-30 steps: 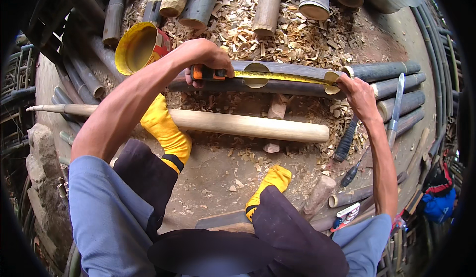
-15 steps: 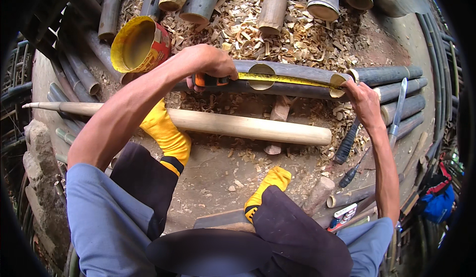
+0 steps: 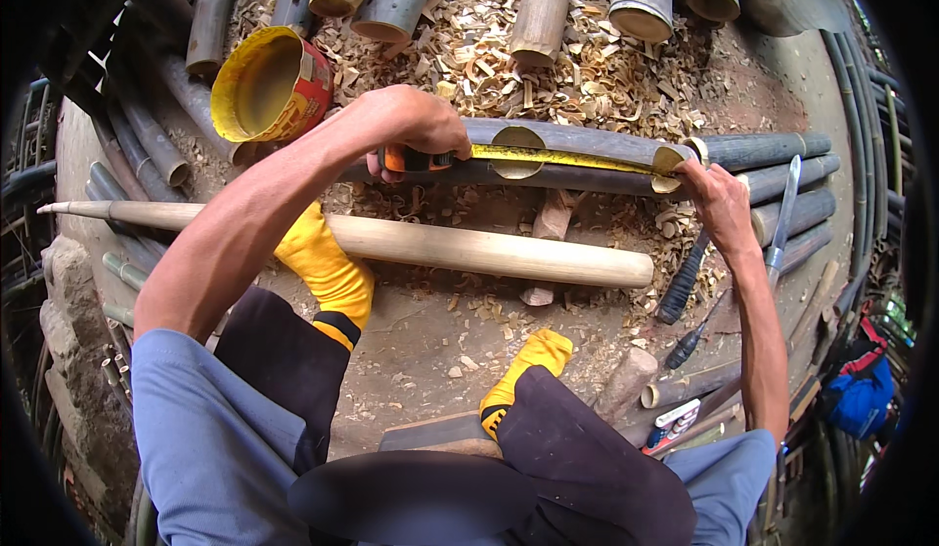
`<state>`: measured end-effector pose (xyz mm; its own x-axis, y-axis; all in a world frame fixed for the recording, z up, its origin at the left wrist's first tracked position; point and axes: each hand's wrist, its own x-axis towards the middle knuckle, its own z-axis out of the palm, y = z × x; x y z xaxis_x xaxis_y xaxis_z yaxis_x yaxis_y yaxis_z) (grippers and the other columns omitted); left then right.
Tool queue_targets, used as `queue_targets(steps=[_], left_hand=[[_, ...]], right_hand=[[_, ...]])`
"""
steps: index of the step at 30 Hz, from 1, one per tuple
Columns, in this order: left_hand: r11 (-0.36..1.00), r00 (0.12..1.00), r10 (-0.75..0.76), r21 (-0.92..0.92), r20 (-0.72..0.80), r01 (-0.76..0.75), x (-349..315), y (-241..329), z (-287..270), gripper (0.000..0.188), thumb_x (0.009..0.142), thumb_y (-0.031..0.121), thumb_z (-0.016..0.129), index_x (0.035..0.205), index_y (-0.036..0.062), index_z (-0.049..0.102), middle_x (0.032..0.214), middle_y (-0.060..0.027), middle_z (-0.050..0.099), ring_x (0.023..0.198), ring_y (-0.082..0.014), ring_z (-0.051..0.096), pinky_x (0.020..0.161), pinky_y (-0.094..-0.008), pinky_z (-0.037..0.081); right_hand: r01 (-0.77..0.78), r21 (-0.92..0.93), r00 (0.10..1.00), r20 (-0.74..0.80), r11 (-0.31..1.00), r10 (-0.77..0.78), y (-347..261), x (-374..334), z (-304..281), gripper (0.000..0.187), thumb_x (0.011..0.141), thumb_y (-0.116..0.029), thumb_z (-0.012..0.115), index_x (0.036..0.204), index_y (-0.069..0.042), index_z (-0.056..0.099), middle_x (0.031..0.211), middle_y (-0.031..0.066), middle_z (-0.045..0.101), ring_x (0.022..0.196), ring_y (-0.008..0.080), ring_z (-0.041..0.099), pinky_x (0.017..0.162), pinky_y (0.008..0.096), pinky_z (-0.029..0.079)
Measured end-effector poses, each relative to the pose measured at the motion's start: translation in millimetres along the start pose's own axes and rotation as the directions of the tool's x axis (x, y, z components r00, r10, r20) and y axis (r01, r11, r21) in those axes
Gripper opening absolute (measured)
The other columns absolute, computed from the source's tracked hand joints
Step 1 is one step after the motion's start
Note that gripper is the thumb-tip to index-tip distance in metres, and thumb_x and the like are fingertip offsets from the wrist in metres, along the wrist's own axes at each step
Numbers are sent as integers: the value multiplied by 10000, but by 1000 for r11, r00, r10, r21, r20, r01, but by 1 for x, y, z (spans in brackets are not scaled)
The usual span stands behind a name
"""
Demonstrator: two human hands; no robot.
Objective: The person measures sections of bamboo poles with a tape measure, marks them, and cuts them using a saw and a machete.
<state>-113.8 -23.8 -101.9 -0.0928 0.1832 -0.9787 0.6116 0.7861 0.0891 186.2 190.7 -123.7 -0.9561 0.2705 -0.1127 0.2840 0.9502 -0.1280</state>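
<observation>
A dark bamboo pole [image 3: 597, 141] lies crosswise before me, with cut notches showing pale inner wood at its middle and near its right end. My left hand [image 3: 423, 128] is closed round an orange and black tape measure [image 3: 415, 160] at the pole's left part. From it the yellow blade [image 3: 577, 159] runs along the pole, over the notches. My right hand [image 3: 717, 194] pinches the blade's far end at the right notch. Nearer me lies a pale, peeled pole [image 3: 489, 253] that tapers to a point at the left, resting across a short wooden block [image 3: 553, 221].
A yellow and red bucket [image 3: 221, 87] stands at the far left. Cut bamboo lengths [image 3: 541, 18] lie along the back among wood shavings [image 3: 460, 67]. Right of me are a long knife [image 3: 785, 209], dark-handled tools [image 3: 683, 282] and more bamboo [image 3: 794, 216]. My yellow-socked feet [image 3: 528, 365] are near.
Both hands hold the tape measure in almost the same place along the pole. The view has shifted very slightly; nothing was taken up or let go.
</observation>
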Motion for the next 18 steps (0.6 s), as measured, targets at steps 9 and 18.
queue_targets(steps=[9,18], left_hand=[[997,997,75,-7,-33,-75,7,-5,2,446,902,370,483,1045,-39,590,905,-215,631,629,-307,678,420,-370,587],[990,996,90,112,-27,-87,34,-12,6,363,918,348,464,1092,74,625,941,-185,641,782,-270,682,575,-371,611]], right_hand=[[-18,-5,1000,18,1000,18,0,0,0,110,855,-135,584,965,-143,577,635,93,532,610,263,570,534,398,443],[-13,-5,1000,19,1000,13,2,-1,0,122,855,-121,580,976,-139,577,636,96,533,610,266,573,534,399,446]])
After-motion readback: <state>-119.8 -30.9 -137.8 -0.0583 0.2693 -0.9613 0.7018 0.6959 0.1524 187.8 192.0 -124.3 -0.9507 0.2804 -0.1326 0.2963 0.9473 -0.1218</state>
